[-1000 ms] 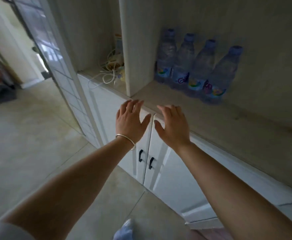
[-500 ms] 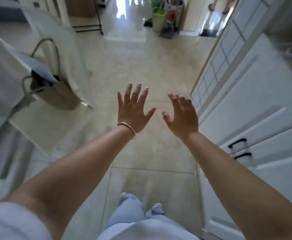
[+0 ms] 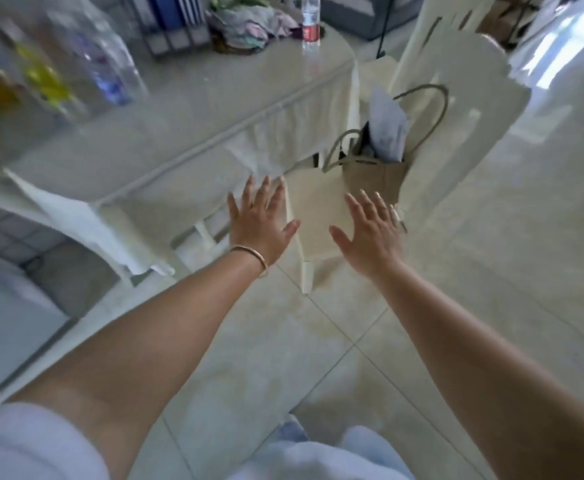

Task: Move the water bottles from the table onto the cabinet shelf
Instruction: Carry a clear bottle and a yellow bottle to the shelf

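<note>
Bottles [image 3: 41, 64] crowd the far left of the table [image 3: 186, 109], clear plastic with yellow and blue-purple labels, so blurred that I cannot count them. They stand on the glossy pale top, whose cream cloth hangs over the near edge in soft pleats and ends in a loose white corner at the lower left. Farther back sit a dark wire rack holding blue folders [image 3: 176, 26] and a crumpled heap of fabric [image 3: 249, 22], and beside that heap one slim bottle with a red label [image 3: 310, 24] stands upright near the rounded far end.

My left hand [image 3: 261, 223] is spread flat in the air below the table edge, fingers apart, gripping nothing; a thin gold bangle [image 3: 250, 255] circles the wrist. Between my hands shows the smooth cream seat of a chair [image 3: 315, 209]. My right hand [image 3: 370, 233] is likewise splayed and empty, palm down, apart from the left.

Just beyond my right fingers a tan paper bag [image 3: 375, 174] with looped cord handles stands on the chair seat, something grey-blue poking out of its top. Behind it rises the chair's white moulded back. Below everything lie shiny beige floor tiles [image 3: 491, 271] with thin grout lines, and pale blue denim at the bottom edge.
</note>
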